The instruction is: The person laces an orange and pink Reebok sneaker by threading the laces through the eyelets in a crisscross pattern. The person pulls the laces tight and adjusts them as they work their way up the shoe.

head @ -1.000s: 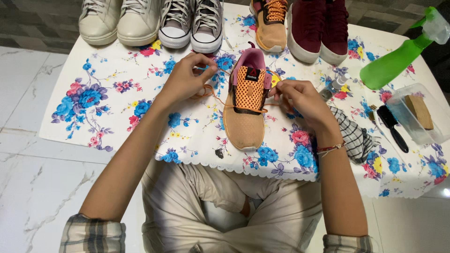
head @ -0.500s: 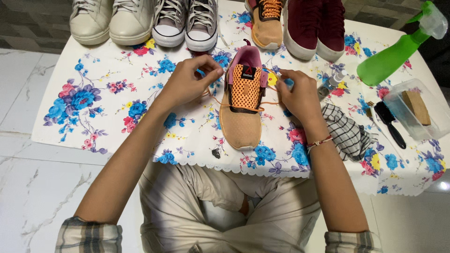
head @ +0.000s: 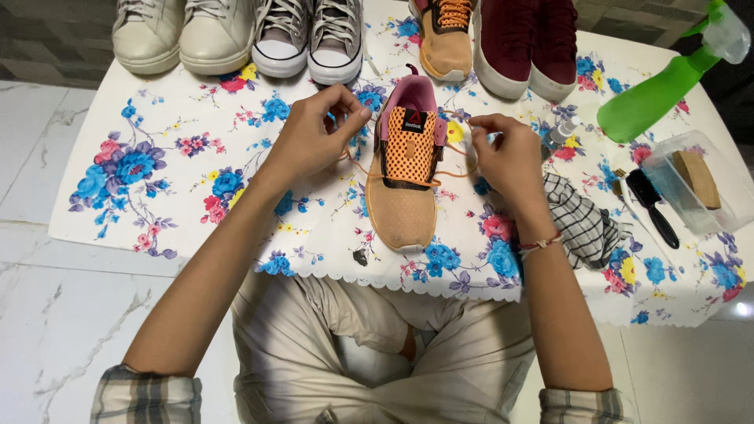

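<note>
Though beside brush, checkered cloth

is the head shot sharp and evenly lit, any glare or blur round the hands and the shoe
Head view: soft, even light, faint shadows under the tan shoe; left hand and right hand sharp, no motion blur; one small glare spot on the floor at the right edge; the green spray bottle is cut off by the frame's corner.

Rolled plaid sleeves, beige trousers, and a thread bracelet on the right wrist.
</note>
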